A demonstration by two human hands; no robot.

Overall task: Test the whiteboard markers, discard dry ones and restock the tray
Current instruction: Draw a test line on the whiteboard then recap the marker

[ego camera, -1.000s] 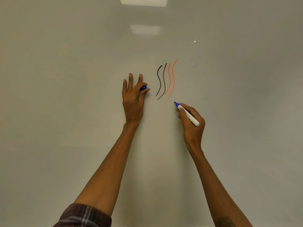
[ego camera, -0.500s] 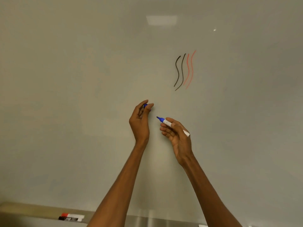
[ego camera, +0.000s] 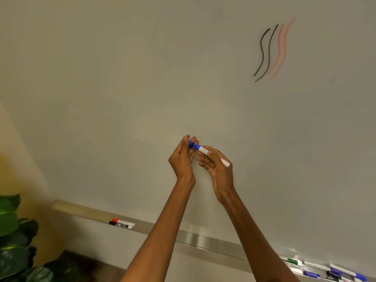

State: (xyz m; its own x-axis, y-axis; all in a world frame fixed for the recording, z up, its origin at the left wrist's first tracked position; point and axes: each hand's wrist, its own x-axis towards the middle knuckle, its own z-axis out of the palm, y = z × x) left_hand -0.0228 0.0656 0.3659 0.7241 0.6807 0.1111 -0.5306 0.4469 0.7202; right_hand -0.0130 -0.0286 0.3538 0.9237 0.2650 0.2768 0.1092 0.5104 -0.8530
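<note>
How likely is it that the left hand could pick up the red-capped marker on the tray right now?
Probably not yet: the left hand pinches the blue cap, so it is occupied. Nothing stands between it and the red-capped marker on the tray below.

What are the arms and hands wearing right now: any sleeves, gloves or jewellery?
The left hand and right hand are bare: no gloves, rings or watch show. The left forearm and right forearm are uncovered too; no sleeve reaches into view.
</note>
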